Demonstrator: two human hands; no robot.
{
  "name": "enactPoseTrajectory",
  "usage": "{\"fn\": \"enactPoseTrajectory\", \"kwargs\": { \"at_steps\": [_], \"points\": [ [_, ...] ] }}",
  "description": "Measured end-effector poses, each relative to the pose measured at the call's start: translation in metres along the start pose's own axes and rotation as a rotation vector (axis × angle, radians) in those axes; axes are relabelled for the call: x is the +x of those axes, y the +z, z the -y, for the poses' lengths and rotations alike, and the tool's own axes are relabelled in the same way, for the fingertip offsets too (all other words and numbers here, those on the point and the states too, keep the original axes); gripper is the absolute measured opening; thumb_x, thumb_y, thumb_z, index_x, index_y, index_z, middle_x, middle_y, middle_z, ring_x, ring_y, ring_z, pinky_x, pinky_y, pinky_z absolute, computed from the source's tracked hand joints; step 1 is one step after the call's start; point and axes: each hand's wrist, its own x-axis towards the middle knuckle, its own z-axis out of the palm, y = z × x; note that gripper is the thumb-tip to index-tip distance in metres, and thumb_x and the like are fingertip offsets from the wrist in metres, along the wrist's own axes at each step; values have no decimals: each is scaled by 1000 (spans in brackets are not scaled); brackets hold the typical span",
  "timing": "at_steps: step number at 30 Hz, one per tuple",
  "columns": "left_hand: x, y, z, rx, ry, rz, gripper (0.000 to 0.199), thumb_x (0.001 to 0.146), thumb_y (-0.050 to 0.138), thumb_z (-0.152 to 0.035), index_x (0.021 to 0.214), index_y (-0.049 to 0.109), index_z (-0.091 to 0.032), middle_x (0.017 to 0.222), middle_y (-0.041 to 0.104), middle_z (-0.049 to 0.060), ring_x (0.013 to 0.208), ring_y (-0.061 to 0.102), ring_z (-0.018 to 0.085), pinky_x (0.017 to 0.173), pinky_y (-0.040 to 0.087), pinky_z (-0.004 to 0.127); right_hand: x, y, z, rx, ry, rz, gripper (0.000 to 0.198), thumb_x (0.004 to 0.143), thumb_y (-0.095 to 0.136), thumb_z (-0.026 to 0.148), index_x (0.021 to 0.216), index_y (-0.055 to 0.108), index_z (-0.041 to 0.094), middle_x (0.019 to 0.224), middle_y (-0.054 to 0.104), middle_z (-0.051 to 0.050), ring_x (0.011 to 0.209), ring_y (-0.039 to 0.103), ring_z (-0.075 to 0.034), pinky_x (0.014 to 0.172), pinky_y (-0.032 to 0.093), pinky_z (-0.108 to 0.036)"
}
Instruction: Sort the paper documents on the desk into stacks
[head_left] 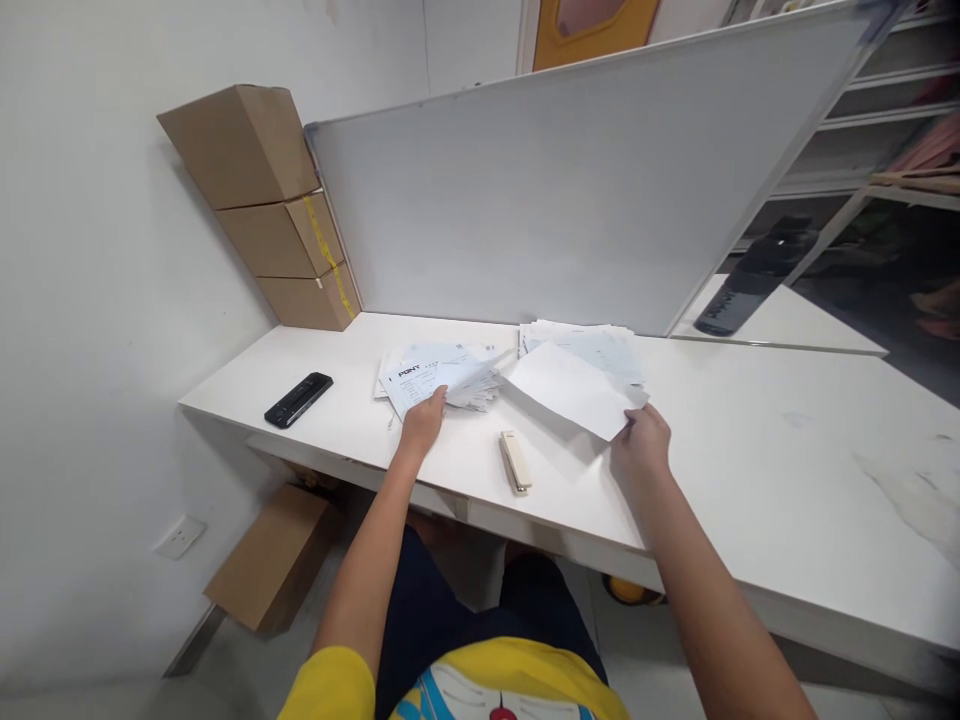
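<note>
My left hand (425, 420) is closed on the near edge of a printed sheet (420, 378) marked "PONY", which lies over a loose pile of papers (480, 400). Between the thumb and fingers of my right hand (643, 436) is the corner of a blank white sheet (574, 388), tilted above the desk. Behind that sheet is a second paper pile (592, 345), partly covered by it. A cream stapler (514, 463) lies on the desk between my hands, touched by neither.
On the white desk (757, 450), a black phone (298, 400) lies at the left. Stacked cardboard boxes (281, 235) stand by the wall beside a large white board (570, 200). A dark bottle (754, 280) stands at the right rear. Another carton (274, 560) is below the desk.
</note>
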Motion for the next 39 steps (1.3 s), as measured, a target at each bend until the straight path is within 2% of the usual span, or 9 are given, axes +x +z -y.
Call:
{"fn": "enactPoseTrajectory", "kwargs": {
  "at_steps": [4,10,15,19,24,27,30,35,39],
  "points": [
    [-2,1,2,-41,-18,-11,33,102,40,-21,132,53,-15,88,75,9,75,74,21,64,55,26,-7,12,6,46,101,-78,27,58,60,18,84,63,22,74,63,3,72,63,-16,59,55,-25],
    [-5,5,4,12,137,-84,34,96,46,-11,128,59,-17,106,75,11,93,74,23,77,61,32,-16,20,15,62,107,119,18,64,66,22,78,56,23,76,62,2,77,64,-16,70,58,-29],
    [-4,3,0,-37,294,-108,44,93,42,-1,129,59,-18,124,70,9,119,65,22,97,58,35,-15,26,12,23,218,186,34,62,68,25,95,63,23,79,64,3,69,62,-16,63,55,-29],
    [-3,5,-1,-40,300,-110,44,94,42,-2,130,59,-18,125,69,10,122,63,22,101,56,37,-17,28,8,-42,203,186,40,61,70,25,100,65,23,71,61,4,61,57,-12,55,49,-24],
    [3,11,-3,-64,449,22,44,95,44,-3,132,58,-22,136,63,8,136,49,22,114,44,47,-18,39,10,-102,244,338,33,64,74,29,96,67,22,64,60,4,55,55,-13,50,48,-25],
    [7,9,-8,-55,499,71,43,95,47,-4,129,60,-26,140,59,7,142,41,22,117,36,54,-16,58,8,-74,273,375,30,73,73,41,95,66,21,77,69,-1,66,64,-17,55,55,-29],
    [9,5,-10,-52,535,89,39,95,49,-6,125,63,-27,143,57,6,144,38,23,117,35,56,-15,78,-1,-7,268,384,36,77,69,53,98,65,23,93,74,-6,85,70,-23,68,60,-35],
    [8,0,-13,-67,595,77,38,95,52,-7,124,63,-29,139,60,4,144,39,21,119,33,56,-17,87,-20,-105,342,414,42,63,84,36,99,66,22,97,75,-7,90,71,-26,77,60,-39],
    [10,-5,-16,-58,535,22,39,95,53,-13,130,58,-29,144,56,8,143,39,23,120,29,57,-9,76,-18,-40,222,360,39,61,86,32,93,68,21,101,75,-7,98,69,-24,87,56,-38]
  ]
}}
